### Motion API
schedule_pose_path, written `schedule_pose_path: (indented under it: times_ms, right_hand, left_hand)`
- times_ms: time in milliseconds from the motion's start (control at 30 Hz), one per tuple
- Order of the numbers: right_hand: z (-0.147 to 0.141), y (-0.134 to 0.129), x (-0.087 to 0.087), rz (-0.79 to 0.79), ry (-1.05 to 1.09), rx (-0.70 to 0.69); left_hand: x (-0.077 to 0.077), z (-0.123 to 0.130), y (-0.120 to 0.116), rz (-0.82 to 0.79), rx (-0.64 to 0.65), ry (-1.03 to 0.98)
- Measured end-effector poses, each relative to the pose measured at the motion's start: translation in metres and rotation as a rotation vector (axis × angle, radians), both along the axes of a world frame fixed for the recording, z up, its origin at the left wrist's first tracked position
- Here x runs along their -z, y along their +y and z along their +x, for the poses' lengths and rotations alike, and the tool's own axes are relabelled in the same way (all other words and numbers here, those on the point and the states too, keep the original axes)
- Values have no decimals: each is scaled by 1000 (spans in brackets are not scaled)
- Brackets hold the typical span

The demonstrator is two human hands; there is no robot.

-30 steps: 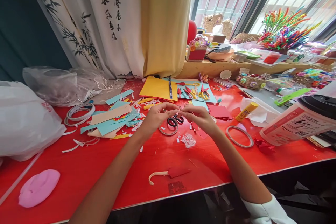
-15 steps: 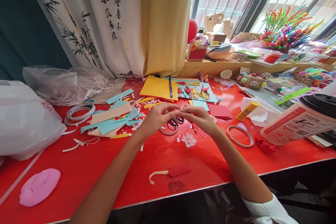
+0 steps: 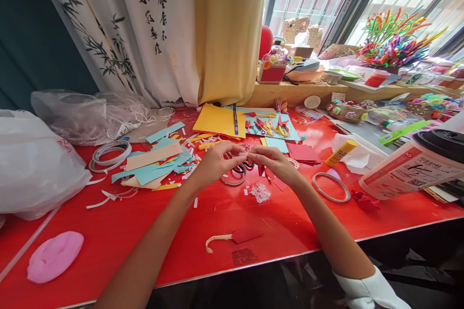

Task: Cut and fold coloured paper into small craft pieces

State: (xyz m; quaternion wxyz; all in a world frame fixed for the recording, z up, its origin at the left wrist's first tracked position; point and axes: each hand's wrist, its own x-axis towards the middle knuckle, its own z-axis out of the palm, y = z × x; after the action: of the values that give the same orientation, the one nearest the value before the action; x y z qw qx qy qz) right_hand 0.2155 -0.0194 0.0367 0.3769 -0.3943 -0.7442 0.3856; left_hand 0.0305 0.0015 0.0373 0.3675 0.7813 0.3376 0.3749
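Note:
Above the middle of the red table, my left hand (image 3: 217, 161) and my right hand (image 3: 273, 164) meet at the fingertips. Both are closed in a pinch. Whatever sits between the fingers is too small to name; a whitish speck shows there. Below and behind them lie dark-handled scissors (image 3: 239, 169), partly hidden, and a roll of tape (image 3: 232, 182). Close to my right hand are a clump of white shreds (image 3: 261, 192) and red paper pieces (image 3: 268, 174). Nearer the table's front edge lies a red paper piece (image 3: 246, 236) with a curled cream strip (image 3: 217, 238) at its left end.
Blue and tan paper scraps (image 3: 155, 164) spread on the left, by tape rolls (image 3: 108, 154) and a white plastic bag (image 3: 39, 169). Yellow sheets (image 3: 217, 120) lie at the back. A glue stick (image 3: 341, 152), a tape ring (image 3: 331, 187) and a lidded cup (image 3: 413, 166) occupy the right.
My fingertips have shifted slightly, and the left fingers sit a little further left. Both hands stay pinched together in nearly the same place. Nothing on the table has visibly moved.

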Motion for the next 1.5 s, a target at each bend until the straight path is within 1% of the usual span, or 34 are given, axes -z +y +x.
schedule_pose_path:
  times_ms: [67, 233, 300, 433, 567, 767, 833, 900, 1000, 1100, 1167, 1233, 1333, 1400, 1500]
  right_hand:
    - [1, 0, 0, -10, -6, -8]
    - [3, 0, 0, 24, -24, -20]
    - [4, 0, -1, 5, -12, -27]
    - [4, -1, -3, -84, 60, -46]
    - [5, -2, -3, -128, 97, -61]
    - [6, -1, -2, -112, 98, -61]
    - [7, 0, -2, -90, 94, -50]
    - [7, 0, -2, -52, 90, -36]
    - [5, -1, -2, 39, 69, -5]
    - [2, -1, -2, 171, 40, 48]
    - [1, -1, -1, 277, 9, 85]
    - [0, 0, 1, 397, -59, 129]
    - [-2, 1, 3, 559, -169, 183]
    - [-2, 1, 4, 633, -216, 203]
    - [-3, 0, 6, 704, -287, 221]
  left_hand:
    - [-1, 0, 0, 30, -1, 16]
    - [-6, -1, -4, 116, -5, 27]
    - [-6, -1, -5, 127, 3, 37]
    - [-5, -2, -5, 108, 23, 45]
    - [-5, -3, -6, 73, 36, 23]
    - [-6, -4, -6, -60, 83, -41]
    - [-5, -3, -4, -43, 53, -29]
    - [-4, -2, -2, 49, -43, 5]
    - [-3, -1, -3, 283, -195, 32]
    - [-2, 0, -6, 564, -238, 55]
    - [0, 2, -7, 700, -234, 90]
    - [3, 3, -7, 756, -230, 110]
    - [7, 5, -6, 761, -250, 112]
    - [8, 7, -6, 750, -258, 108]
    - [8, 8, -7, 717, -249, 96]
